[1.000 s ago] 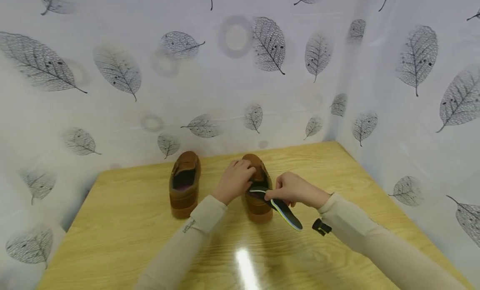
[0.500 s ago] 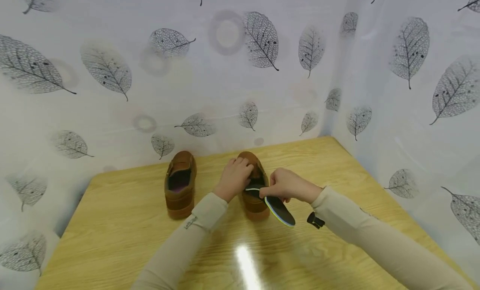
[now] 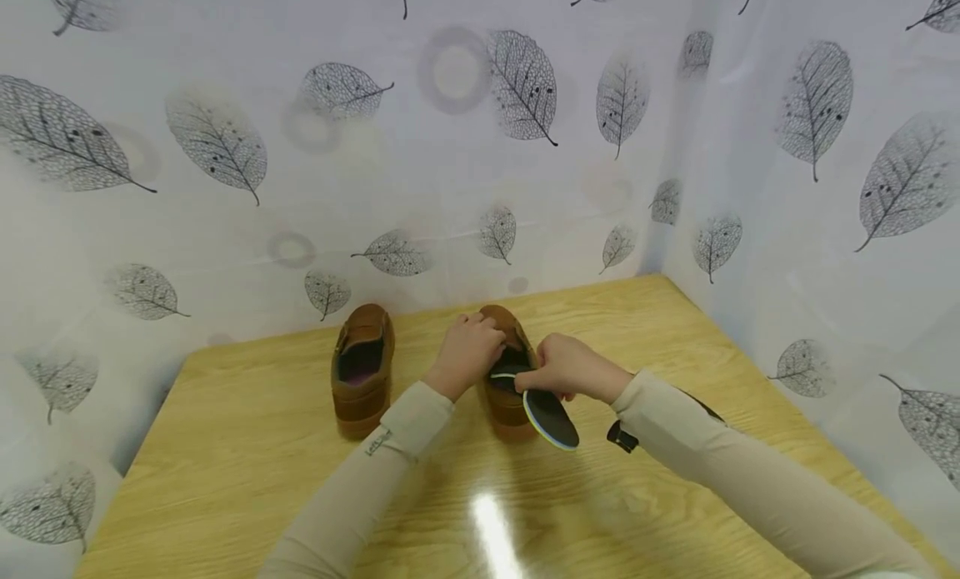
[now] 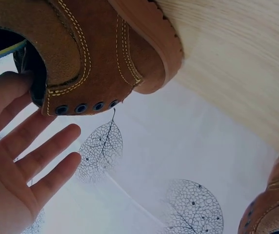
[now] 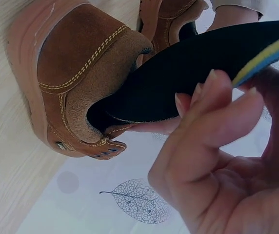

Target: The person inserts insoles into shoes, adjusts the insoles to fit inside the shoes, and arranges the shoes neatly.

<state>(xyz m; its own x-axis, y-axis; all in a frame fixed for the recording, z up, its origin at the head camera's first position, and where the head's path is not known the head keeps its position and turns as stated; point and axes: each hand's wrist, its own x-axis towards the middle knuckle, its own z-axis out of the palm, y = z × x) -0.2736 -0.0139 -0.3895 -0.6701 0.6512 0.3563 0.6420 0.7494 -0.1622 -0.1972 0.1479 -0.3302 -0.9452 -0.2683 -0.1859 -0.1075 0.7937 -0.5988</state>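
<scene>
My left hand (image 3: 467,350) holds the opening of a brown leather shoe (image 3: 513,431). In the left wrist view, the thumb reaches inside the collar while the index finger lies outside the eyelet edge, and the other fingers are spread. My right hand (image 3: 570,369) pinches a black insole (image 3: 552,422) with a yellow and blue edge layer. One end of the insole (image 5: 178,73) enters the shoe's dark opening in the right wrist view. Its other end sticks out behind the heel, toward my body. Deeper in the shoe, the insole's front is hidden.
A matching brown shoe (image 3: 362,404) stands to the left on the wooden table (image 3: 247,446), toe toward the back. A leaf-printed curtain (image 3: 420,171) hangs along the table's back and right edges. A black strap buckle (image 3: 622,436) shows by the right sleeve.
My right hand has moved slightly left with the insole, which now points further into the shoe, with less of it behind the hand. My left hand keeps its place at the shoe.
</scene>
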